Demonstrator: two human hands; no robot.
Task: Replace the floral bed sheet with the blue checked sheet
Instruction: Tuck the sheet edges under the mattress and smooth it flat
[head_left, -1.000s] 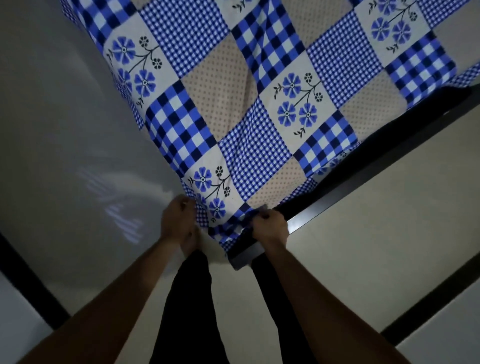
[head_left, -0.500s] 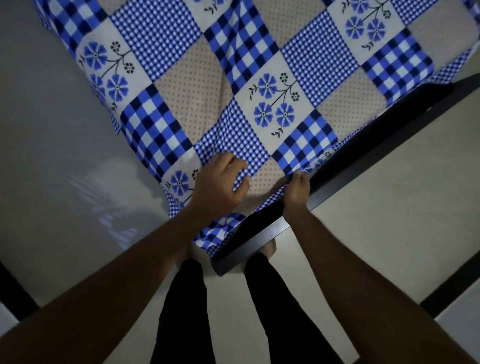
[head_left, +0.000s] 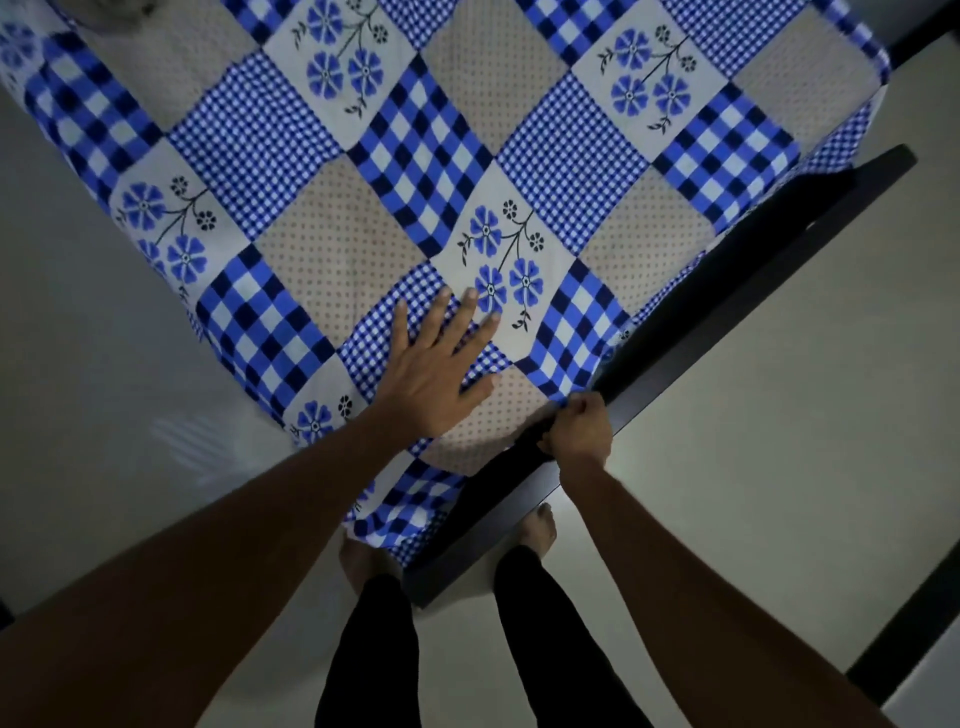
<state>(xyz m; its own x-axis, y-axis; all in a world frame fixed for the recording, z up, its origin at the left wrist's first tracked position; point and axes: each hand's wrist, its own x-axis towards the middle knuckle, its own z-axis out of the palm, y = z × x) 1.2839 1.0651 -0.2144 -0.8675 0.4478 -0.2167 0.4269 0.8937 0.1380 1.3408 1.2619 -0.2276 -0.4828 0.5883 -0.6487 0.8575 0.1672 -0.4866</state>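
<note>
One sheet corner points toward feet; left hand pressing flat, right hand gripping edge.

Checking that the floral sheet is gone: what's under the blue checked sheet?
Nothing beneath shows. The blue checked sheet covers the top, so mattress or any floral sheet is hidden. Only the dark bed frame shows beside its edge.

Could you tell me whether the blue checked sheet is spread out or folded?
Spread: the blue checked sheet lies flat across the bed, left hand pressing it.
</note>
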